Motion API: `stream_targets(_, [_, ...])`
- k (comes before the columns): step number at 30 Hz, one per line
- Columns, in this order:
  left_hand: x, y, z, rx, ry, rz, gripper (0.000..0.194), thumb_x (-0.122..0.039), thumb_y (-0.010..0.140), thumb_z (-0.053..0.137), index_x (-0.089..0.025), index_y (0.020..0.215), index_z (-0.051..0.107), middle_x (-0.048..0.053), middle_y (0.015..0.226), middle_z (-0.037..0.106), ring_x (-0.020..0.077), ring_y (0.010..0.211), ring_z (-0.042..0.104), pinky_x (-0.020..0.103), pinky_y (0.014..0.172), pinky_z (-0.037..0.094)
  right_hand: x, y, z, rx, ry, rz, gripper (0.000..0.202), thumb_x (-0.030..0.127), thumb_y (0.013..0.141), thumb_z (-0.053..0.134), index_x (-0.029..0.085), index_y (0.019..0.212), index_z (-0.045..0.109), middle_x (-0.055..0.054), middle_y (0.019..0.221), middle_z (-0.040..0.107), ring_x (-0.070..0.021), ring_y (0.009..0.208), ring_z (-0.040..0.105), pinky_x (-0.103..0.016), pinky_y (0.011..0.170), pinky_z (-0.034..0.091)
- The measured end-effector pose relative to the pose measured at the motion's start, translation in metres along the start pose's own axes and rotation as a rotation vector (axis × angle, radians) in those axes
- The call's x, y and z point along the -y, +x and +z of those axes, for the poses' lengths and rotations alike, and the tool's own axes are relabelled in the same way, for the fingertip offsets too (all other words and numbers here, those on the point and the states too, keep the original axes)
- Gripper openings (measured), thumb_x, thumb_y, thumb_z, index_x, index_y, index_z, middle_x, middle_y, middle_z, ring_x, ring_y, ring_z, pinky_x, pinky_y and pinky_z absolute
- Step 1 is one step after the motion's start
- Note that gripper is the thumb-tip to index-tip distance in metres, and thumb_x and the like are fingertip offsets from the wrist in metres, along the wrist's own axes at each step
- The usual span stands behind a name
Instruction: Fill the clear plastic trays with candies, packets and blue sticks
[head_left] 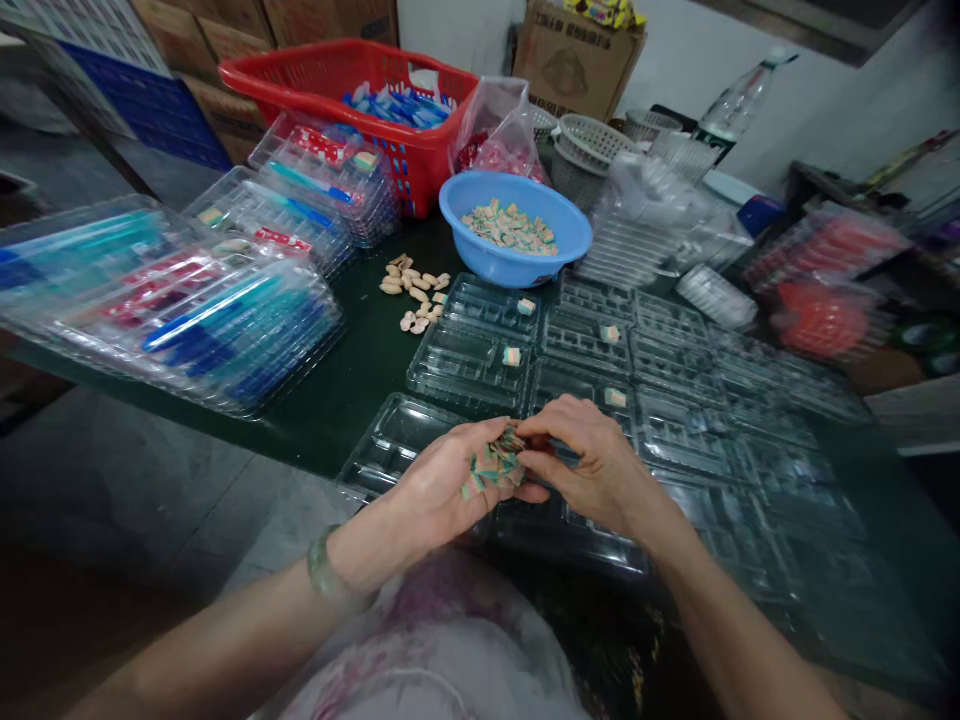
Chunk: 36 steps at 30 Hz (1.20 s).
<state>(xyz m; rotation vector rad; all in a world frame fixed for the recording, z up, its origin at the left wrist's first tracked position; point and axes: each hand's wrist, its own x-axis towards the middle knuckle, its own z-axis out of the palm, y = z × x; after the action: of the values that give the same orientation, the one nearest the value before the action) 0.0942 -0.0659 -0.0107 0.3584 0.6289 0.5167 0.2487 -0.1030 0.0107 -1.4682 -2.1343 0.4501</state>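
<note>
My left hand [450, 480] is palm up and cupped around a heap of small striped pieces [491, 468] in pale teal, cream and pink. The fingers of my right hand [592, 460] pinch at the heap's right side; its fingertips partly hide what they grip. Beneath and around both hands lie clear plastic trays [401, 425] with moulded compartments. Single striped pieces sit in several trays, such as the piece [511, 356] ahead of my hands and the piece [615, 397] just beyond my right hand. A blue basin [517, 262] farther back holds many more.
Peanuts [416, 285] lie on the dark green table [315, 430] beside the basin. Filled clear packs [225, 320] are stacked at left, before a red basket [300, 85] of blue items. A plastic bottle [739, 105] and stacked clear trays [637, 225] stand back right.
</note>
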Motion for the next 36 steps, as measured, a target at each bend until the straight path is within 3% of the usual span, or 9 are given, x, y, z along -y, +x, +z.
stream_targets(8, [0.002, 0.001, 0.003, -0.013, -0.071, -0.006, 0.025, -0.018, 0.086, 0.042, -0.006, 0.081, 0.062, 0.009, 0.073, 0.062, 0.0171, 0.063, 0.061, 0.031, 0.061, 0.052, 0.006, -0.011, 0.004, -0.155, 0.003, -0.041, 0.009, 0.017, 0.083, 0.054, 0.019, 0.088, 0.062, -0.003, 0.078, 0.056, -0.0160, 0.075, 0.048, -0.032, 0.068, 0.036])
stream_targets(14, [0.003, 0.001, 0.006, -0.018, -0.093, 0.003, 0.026, -0.021, 0.086, 0.043, -0.006, 0.080, 0.064, 0.007, 0.071, 0.061, 0.0128, 0.062, 0.058, 0.025, 0.062, 0.050, 0.013, -0.020, 0.016, -0.115, -0.250, -0.070, 0.016, 0.012, 0.085, 0.046, 0.018, 0.084, 0.061, -0.004, 0.079, 0.054, -0.0174, 0.076, 0.044, -0.034, 0.068, 0.033])
stream_targets(17, [0.004, 0.000, 0.007, -0.019, -0.097, 0.006, 0.028, -0.020, 0.087, 0.041, -0.006, 0.078, 0.064, 0.006, 0.069, 0.060, 0.0130, 0.063, 0.058, 0.025, 0.063, 0.050, 0.015, -0.021, 0.020, -0.108, -0.244, -0.043, 0.016, 0.009, 0.085, 0.045, 0.017, 0.081, 0.058, -0.004, 0.079, 0.054, -0.0175, 0.077, 0.044, -0.034, 0.068, 0.033])
stream_targets(21, [0.004, 0.000, 0.007, -0.053, -0.107, 0.007, 0.027, -0.019, 0.086, 0.042, -0.008, 0.073, 0.063, 0.006, 0.071, 0.061, 0.0134, 0.062, 0.059, 0.024, 0.060, 0.050, 0.013, -0.021, 0.022, -0.097, -0.095, 0.011, 0.012, 0.009, 0.083, 0.046, 0.016, 0.076, 0.053, -0.003, 0.079, 0.052, -0.0175, 0.079, 0.045, -0.034, 0.071, 0.035])
stream_targets(26, [0.005, 0.002, 0.003, -0.029, -0.090, 0.005, 0.027, -0.020, 0.086, 0.042, -0.007, 0.075, 0.063, 0.007, 0.070, 0.060, 0.0130, 0.062, 0.058, 0.024, 0.062, 0.051, 0.013, -0.022, 0.016, -0.110, 0.295, 0.078, 0.011, 0.008, 0.081, 0.052, 0.019, 0.077, 0.053, -0.001, 0.081, 0.052, -0.0160, 0.086, 0.049, -0.031, 0.078, 0.039])
stream_targets(30, [0.005, 0.003, 0.002, 0.005, -0.069, 0.004, 0.027, -0.021, 0.087, 0.040, -0.006, 0.080, 0.062, 0.006, 0.068, 0.058, 0.0129, 0.059, 0.056, 0.028, 0.065, 0.051, 0.013, -0.021, 0.009, -0.118, 0.527, 0.160, 0.008, 0.013, 0.082, 0.054, 0.020, 0.078, 0.055, -0.001, 0.083, 0.052, -0.0145, 0.080, 0.052, -0.028, 0.069, 0.043])
stream_targets(32, [0.005, 0.002, 0.002, 0.017, -0.073, 0.001, 0.028, -0.021, 0.087, 0.039, -0.006, 0.079, 0.061, 0.008, 0.071, 0.059, 0.0164, 0.063, 0.058, 0.034, 0.067, 0.052, 0.011, -0.020, 0.007, -0.189, 0.489, 0.154, 0.007, 0.014, 0.082, 0.053, 0.020, 0.079, 0.055, -0.001, 0.084, 0.053, -0.0146, 0.078, 0.052, -0.028, 0.068, 0.043])
stream_targets(36, [0.005, 0.002, 0.001, 0.046, -0.088, -0.001, 0.027, -0.022, 0.087, 0.039, -0.007, 0.077, 0.059, 0.010, 0.077, 0.060, 0.0211, 0.072, 0.059, 0.041, 0.070, 0.050, 0.003, -0.017, 0.012, -0.282, 0.173, 0.063, 0.010, 0.011, 0.082, 0.052, 0.020, 0.079, 0.056, -0.001, 0.085, 0.058, -0.0170, 0.083, 0.050, -0.034, 0.076, 0.038])
